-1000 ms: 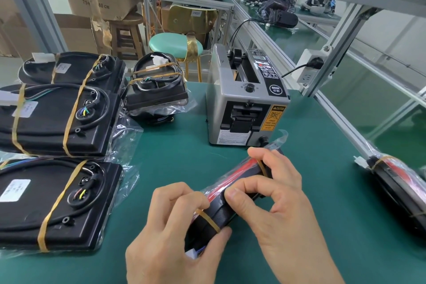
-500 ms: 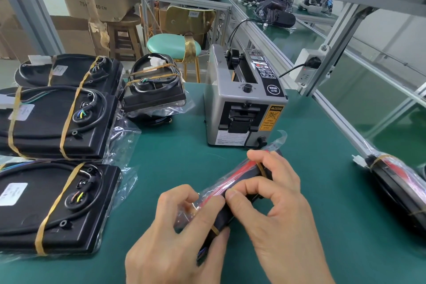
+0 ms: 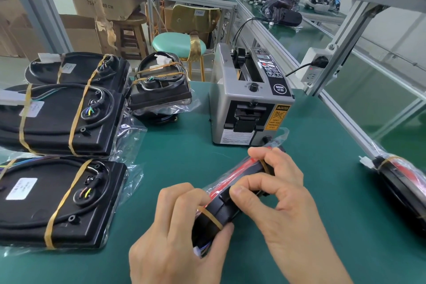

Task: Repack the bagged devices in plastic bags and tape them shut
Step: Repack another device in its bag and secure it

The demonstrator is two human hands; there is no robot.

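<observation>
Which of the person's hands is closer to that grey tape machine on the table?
The right hand. Its fingertips sit just in front of the tape machine, near its lower front corner. The left hand grips the near end of the bagged device, farther back toward the person.

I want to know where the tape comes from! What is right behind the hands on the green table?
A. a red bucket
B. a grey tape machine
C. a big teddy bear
B: a grey tape machine with a yellow caution sticker stands on the table just beyond the left hand and right hand.
</observation>
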